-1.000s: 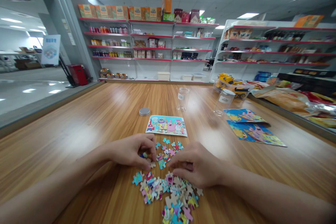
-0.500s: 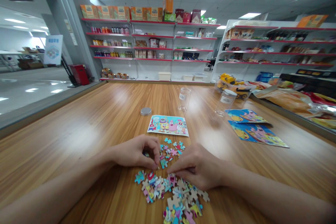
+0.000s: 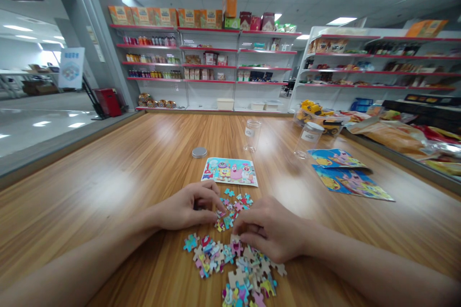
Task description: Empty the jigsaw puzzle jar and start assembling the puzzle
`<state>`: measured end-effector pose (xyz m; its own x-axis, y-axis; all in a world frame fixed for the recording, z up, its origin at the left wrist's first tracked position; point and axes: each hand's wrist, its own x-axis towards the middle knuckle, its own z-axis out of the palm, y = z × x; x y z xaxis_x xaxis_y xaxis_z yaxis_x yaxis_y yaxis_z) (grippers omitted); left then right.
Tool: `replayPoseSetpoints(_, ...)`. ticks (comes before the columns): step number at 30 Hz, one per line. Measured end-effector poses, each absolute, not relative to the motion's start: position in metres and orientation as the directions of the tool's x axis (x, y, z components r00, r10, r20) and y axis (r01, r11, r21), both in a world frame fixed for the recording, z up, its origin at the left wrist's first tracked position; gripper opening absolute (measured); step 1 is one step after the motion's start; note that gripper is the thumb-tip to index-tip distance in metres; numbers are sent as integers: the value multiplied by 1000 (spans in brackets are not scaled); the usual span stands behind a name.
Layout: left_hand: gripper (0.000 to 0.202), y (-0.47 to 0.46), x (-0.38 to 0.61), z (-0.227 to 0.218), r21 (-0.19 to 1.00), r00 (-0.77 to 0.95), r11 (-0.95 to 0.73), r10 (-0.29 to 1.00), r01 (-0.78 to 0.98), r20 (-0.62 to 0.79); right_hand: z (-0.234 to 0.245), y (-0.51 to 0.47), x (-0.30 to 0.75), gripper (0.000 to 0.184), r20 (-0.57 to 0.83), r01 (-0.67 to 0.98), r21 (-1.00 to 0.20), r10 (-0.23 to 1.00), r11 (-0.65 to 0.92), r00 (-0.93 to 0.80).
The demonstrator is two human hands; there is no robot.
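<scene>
Near the middle of the table, my left hand (image 3: 189,206) rests beside a small cluster of jigsaw puzzle pieces (image 3: 229,221). Its thumb and index finger are apart, with fingertips at the cluster's left edge. Opposite it, my right hand (image 3: 272,228) has its thumb and index finger drawn together over a pale puzzle piece (image 3: 235,238); the fingers partly hide it. Closer to me lies a bigger loose heap of pieces (image 3: 248,268), some face up and some with beige backs showing. Beyond both hands a cartoon picture card (image 3: 230,171) lies flat.
A silver lid (image 3: 199,152) and an open clear jar (image 3: 252,135) stand behind the card. To the right are a lidded jar (image 3: 309,140), blue cartoon sheets (image 3: 351,182) and a bin of yellow toy trucks (image 3: 319,117). Snack packages (image 3: 392,136) line the right edge.
My left hand's thumb and index finger have parted from a pinch and shifted slightly up over the small cluster. My right fingers have curled in closer to the heap's top edge.
</scene>
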<state>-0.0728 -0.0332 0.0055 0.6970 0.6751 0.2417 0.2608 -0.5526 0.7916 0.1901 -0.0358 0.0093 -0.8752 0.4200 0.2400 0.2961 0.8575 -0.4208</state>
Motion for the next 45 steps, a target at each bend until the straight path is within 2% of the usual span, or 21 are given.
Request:
replayPoseSetpoints(5, 22, -37, -68, 2, 624, 722, -687, 636, 372, 271, 8, -35, 190, 15, 258, 313, -366, 419, 876, -871)
replayPoseSetpoints(13, 26, -38, -70, 3, 630, 728, -697, 621, 343, 291, 2, -32, 188, 21, 306, 397, -232, 454, 888, -837)
replayPoseSetpoints(17, 26, -39, -70, 4, 628, 739, -708, 603, 323, 300, 5, -33, 189, 20, 351, 342, -265, 421, 902, -837)
replayPoseSetpoints(24, 22, -39, -70, 4, 593, 748, -721, 602, 359, 278, 7, -34, 192, 31, 346, 157, -379, 297, 912, -890)
replayPoseSetpoints(31, 26, -39, -70, 3, 597, 748, -709, 612, 375, 258, 4, -34, 190, 23, 286, 177, -407, 309, 896, -907)
replayPoseSetpoints(34, 27, -38, -70, 4, 607, 749, -702, 613, 371, 252, 2, -33, 188, 19, 307, 160, -402, 298, 901, -904)
replayPoseSetpoints(37, 28, -37, -71, 7, 676, 753, -661, 614, 326, 238, 1, -34, 187, 21, 346, 175, -365, 308, 914, -886)
replayPoseSetpoints(41, 30, -36, -73, 12, 788, 762, -561, 618, 252, 196, 1, -34, 188, 23, 351, 304, -343, 421, 889, -836)
replayPoseSetpoints(43, 30, -35, -74, 13, 801, 772, -544, 611, 249, 175, 3, -34, 188, 16, 331, 381, -332, 484, 863, -810)
replayPoseSetpoints(45, 31, -34, -74, 12, 797, 780, -549, 603, 253, 168, 5, -33, 188, 21, 337, 417, -317, 512, 852, -790)
